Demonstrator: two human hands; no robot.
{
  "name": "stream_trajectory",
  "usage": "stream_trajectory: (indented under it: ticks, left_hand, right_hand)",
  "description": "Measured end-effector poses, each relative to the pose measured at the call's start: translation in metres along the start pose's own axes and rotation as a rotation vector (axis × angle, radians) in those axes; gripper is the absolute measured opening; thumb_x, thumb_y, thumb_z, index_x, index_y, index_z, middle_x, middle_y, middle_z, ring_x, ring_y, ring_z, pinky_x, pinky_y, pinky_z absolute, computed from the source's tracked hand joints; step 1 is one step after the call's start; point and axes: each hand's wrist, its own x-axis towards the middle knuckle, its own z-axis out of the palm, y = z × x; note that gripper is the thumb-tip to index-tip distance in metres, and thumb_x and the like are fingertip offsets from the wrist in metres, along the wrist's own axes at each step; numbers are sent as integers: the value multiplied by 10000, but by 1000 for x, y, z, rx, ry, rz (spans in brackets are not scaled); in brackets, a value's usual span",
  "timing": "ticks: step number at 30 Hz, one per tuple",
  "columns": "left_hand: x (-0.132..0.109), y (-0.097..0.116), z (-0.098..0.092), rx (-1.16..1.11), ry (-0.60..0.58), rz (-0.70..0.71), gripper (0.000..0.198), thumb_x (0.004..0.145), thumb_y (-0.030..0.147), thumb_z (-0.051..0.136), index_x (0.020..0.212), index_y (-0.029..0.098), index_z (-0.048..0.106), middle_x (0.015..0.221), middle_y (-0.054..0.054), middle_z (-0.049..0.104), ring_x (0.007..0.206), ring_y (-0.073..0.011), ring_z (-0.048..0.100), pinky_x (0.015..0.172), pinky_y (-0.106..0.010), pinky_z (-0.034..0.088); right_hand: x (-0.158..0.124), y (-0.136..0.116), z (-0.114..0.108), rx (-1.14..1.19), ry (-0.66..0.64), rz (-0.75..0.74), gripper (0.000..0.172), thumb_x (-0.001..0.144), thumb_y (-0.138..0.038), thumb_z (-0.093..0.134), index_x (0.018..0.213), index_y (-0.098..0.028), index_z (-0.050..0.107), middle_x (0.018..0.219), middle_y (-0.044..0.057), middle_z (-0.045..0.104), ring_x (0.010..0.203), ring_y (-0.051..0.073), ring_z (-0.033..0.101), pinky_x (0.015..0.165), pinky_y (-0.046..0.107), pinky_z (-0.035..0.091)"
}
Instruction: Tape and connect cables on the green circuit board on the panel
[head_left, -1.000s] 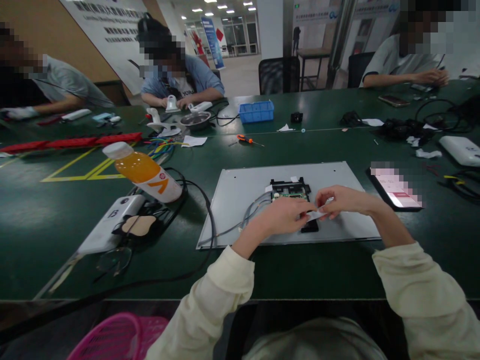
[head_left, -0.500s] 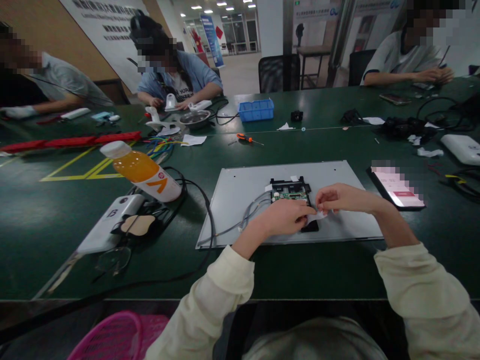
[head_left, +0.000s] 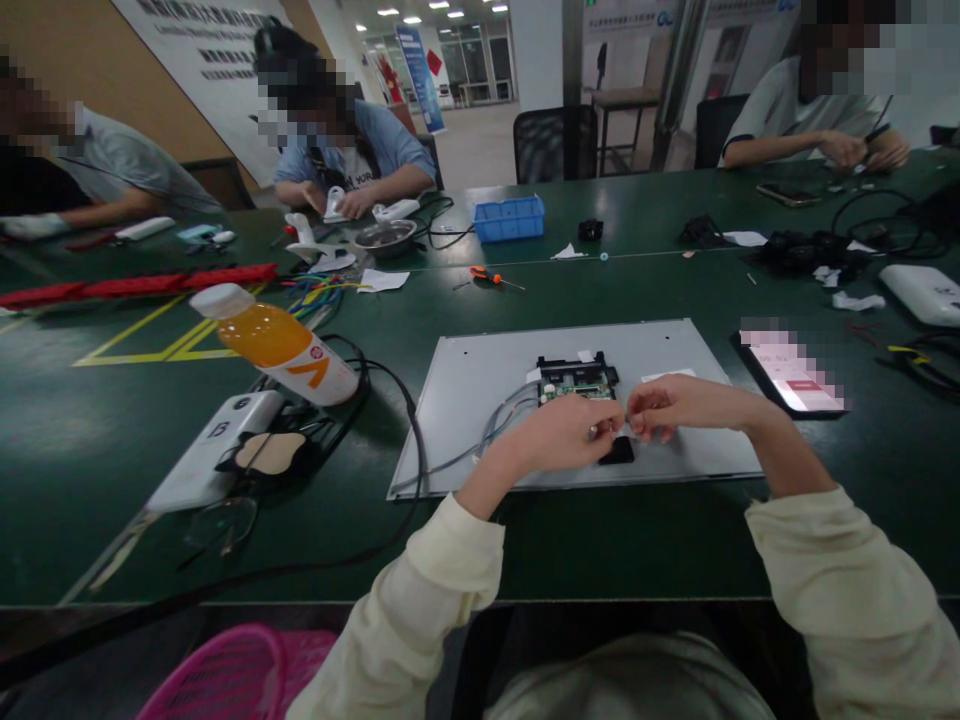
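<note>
A flat grey panel (head_left: 465, 400) lies on the table in front of me, with a green circuit board (head_left: 574, 388) in a black frame on it. My left hand (head_left: 574, 432) is over the frame's near part, its fingers bent and pinched together. Just right of it, my right hand (head_left: 667, 405) is closed too, fingertips almost meeting the left ones. A small pale scrap shows between the fingertips, too small to name. Behind my right hand lies a white strip (head_left: 667, 376). Grey cables (head_left: 499, 420) run left from the board.
An orange drink bottle (head_left: 277, 345) leans at the left above a white power bank (head_left: 217, 450) and glasses (head_left: 221, 525). A lit phone (head_left: 791, 370) lies right of the panel. Beyond are a screwdriver (head_left: 491, 276) and a blue basket (head_left: 508, 220). Several people sit around the table.
The larger white piece between my hands no longer shows there; a white strip is now visible behind my right hand. My right hand has dropped slightly and its fingers have curled.
</note>
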Motion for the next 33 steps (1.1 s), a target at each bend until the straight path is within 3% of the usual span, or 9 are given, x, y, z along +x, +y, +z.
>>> stream_trajectory:
  ticks: [14,21,33]
  left_hand:
    - [5,-1,13,38,-39,-32,152,909,214,418,918,159,560,743,-26,619,627,-133,563,575,-252,369]
    - [5,-1,13,61,-33,-65,152,902,220,429,932,161,567,761,-27,636,647,-143,579,576,-257,376]
    - [8,0,22,144,-6,-150,269,933,321,415,924,145,618,788,-75,668,701,-179,633,624,-281,460]
  right_hand:
    - [1,-5,1,-98,-15,-82,254,832,-395,537,907,-179,649,781,34,664,725,150,613,607,253,470]
    - [-1,-12,2,-196,52,-191,217,837,-349,501,853,-186,644,760,6,649,663,127,577,630,260,420]
    - [12,-1,8,-226,19,-58,211,838,-300,445,753,-190,604,695,17,664,629,145,598,568,254,407]
